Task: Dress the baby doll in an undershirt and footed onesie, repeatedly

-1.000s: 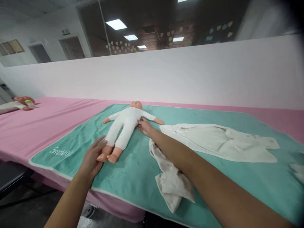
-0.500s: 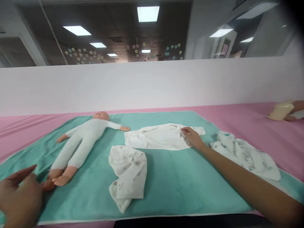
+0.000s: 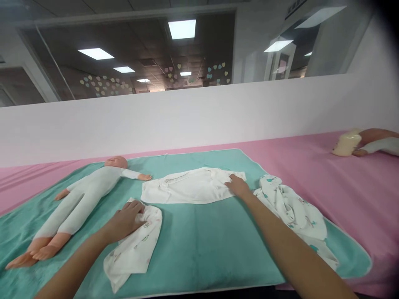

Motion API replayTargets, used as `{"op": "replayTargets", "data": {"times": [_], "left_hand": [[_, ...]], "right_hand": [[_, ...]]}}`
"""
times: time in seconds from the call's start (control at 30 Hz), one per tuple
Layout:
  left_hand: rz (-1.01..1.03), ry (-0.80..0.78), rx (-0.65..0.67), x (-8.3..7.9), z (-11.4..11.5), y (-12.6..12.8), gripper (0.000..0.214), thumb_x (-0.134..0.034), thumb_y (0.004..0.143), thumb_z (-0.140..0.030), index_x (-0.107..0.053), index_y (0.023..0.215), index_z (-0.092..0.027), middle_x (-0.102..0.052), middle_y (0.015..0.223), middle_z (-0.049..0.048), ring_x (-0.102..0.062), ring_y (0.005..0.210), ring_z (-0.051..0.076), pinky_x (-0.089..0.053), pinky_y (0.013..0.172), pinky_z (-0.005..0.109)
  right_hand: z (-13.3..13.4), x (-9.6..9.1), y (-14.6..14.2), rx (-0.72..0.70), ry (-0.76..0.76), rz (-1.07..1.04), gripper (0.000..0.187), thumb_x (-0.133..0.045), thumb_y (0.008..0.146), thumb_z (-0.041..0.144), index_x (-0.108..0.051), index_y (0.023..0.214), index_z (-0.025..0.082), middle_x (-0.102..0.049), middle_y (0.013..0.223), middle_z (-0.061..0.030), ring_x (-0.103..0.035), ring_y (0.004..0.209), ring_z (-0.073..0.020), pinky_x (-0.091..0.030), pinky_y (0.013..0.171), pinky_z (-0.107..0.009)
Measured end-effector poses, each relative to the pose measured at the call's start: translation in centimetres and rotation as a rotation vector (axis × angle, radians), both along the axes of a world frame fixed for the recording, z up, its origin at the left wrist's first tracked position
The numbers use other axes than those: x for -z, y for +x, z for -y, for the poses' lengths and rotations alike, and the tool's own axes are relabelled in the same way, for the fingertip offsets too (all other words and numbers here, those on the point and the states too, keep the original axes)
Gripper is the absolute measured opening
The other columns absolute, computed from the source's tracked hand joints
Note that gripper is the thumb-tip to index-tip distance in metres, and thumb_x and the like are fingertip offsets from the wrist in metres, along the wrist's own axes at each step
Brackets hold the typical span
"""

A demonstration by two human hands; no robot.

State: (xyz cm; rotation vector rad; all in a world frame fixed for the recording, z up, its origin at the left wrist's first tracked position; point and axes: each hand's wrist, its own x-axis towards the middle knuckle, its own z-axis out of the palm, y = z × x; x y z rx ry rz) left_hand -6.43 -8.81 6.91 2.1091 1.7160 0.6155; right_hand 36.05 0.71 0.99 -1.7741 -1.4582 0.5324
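My left hand (image 3: 129, 220) is closed on the upper end of a crumpled white baby garment with a small print (image 3: 140, 253); its fingertips are partly hidden in the cloth. My right hand (image 3: 238, 187) pinches the right end of a white baby shirt (image 3: 190, 187), which lies spread flat with its plain side up. Left of both garments, a baby doll (image 3: 90, 187) in a white body suit lies on its back, arms out. Everything here rests on a teal towel (image 3: 199, 249).
A bunched white cloth with green print (image 3: 289, 207) lies at the towel's right side, beside my right forearm. Farther right, a cream bottle (image 3: 346, 143) stands near another doll's limbs (image 3: 378, 141). Pink sheeting (image 3: 358, 195) surrounds the towel, and a white wall (image 3: 193, 120) runs behind.
My left hand has come from beside the doll's feet onto the printed garment and taken hold of it. My right hand stays at the shirt's right end. The view has shifted right.
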Motion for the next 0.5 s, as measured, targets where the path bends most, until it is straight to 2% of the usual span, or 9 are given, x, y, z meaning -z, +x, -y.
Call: {"op": "replayTargets", "data": {"times": [0.1,0.17,0.23,0.3,0.37,0.43,0.5], "left_hand": [[-0.111,-0.058,0.074,-0.9,-0.7,1.1,0.013,-0.059,0.067,-0.029,-0.050,0.060,-0.022,-0.055,0.071,0.0008,-0.048,0.067,0.020,-0.034,0.058,0.027],[-0.049,-0.090,0.076,-2.1,-1.1,2.0,0.016,-0.059,0.068,-0.028,-0.048,0.059,-0.021,-0.049,0.062,-0.0012,-0.041,0.057,0.016,-0.028,0.052,0.025],[0.086,-0.081,0.065,-3.7,-1.7,3.6,0.019,-0.060,0.068,-0.029,-0.045,0.059,-0.020,-0.050,0.062,-0.0016,-0.037,0.053,0.013,-0.025,0.047,0.023],[0.280,-0.007,0.019,-5.1,-2.6,5.7,0.020,-0.059,0.070,-0.029,-0.044,0.062,-0.019,-0.058,0.079,0.0003,-0.040,0.053,0.011,-0.025,0.044,0.022],[0.465,0.112,-0.050,-5.9,-3.6,7.9,0.016,-0.058,0.070,-0.030,-0.046,0.067,-0.020,-0.060,0.099,0.0024,-0.046,0.057,0.010,-0.029,0.044,0.022],[0.537,0.170,-0.058,-6.1,-4.6,10.0,0.014,-0.058,0.070,-0.030,-0.052,0.078,-0.021,-0.058,0.112,0.0031,-0.052,0.069,0.013,-0.035,0.048,0.021],[0.502,0.157,-0.006,-5.6,-5.6,12.0,0.027,-0.059,0.070,-0.031,-0.055,0.096,-0.024,-0.053,0.121,0.0027,-0.054,0.083,0.016,-0.040,0.056,0.022]], "right_hand": [[0.3,-0.7,-0.6,-0.089,0.100,-0.056,0.015,-0.058,0.075,0.031,-0.060,0.087,0.023,-0.063,0.106,-0.0055,-0.053,0.107,-0.0249,-0.036,0.096,-0.039],[0.7,-1.4,-1.5,-0.151,0.175,-0.197,0.020,-0.056,0.078,0.036,-0.061,0.094,0.026,-0.061,0.112,-0.0033,-0.051,0.111,-0.0234,-0.036,0.098,-0.038],[1.7,-2.2,-2.9,-0.280,0.209,-0.441,0.028,-0.058,0.077,0.042,-0.061,0.101,0.027,-0.060,0.115,-0.0024,-0.051,0.113,-0.0236,-0.038,0.097,-0.038],[3.0,-2.9,-4.4,-0.444,0.176,-0.694,0.036,-0.062,0.075,0.044,-0.060,0.108,0.028,-0.060,0.118,-0.0020,-0.052,0.113,-0.0235,-0.041,0.095,-0.038],[4.4,-3.4,-5.7,-0.572,0.073,-0.844,0.039,-0.064,0.074,0.044,-0.060,0.111,0.031,-0.060,0.119,-0.0007,-0.054,0.110,-0.0216,-0.044,0.093,-0.035],[5.8,-4.0,-6.6,-0.710,-0.045,-0.929,0.038,-0.064,0.075,0.044,-0.059,0.111,0.033,-0.061,0.117,0.0004,-0.058,0.105,-0.0197,-0.047,0.088,-0.032],[6.9,-4.6,-7.0,-0.870,-0.146,-0.964,0.033,-0.060,0.078,0.044,-0.060,0.109,0.035,-0.063,0.112,0.0015,-0.061,0.098,-0.0178,-0.049,0.080,-0.029]]}}
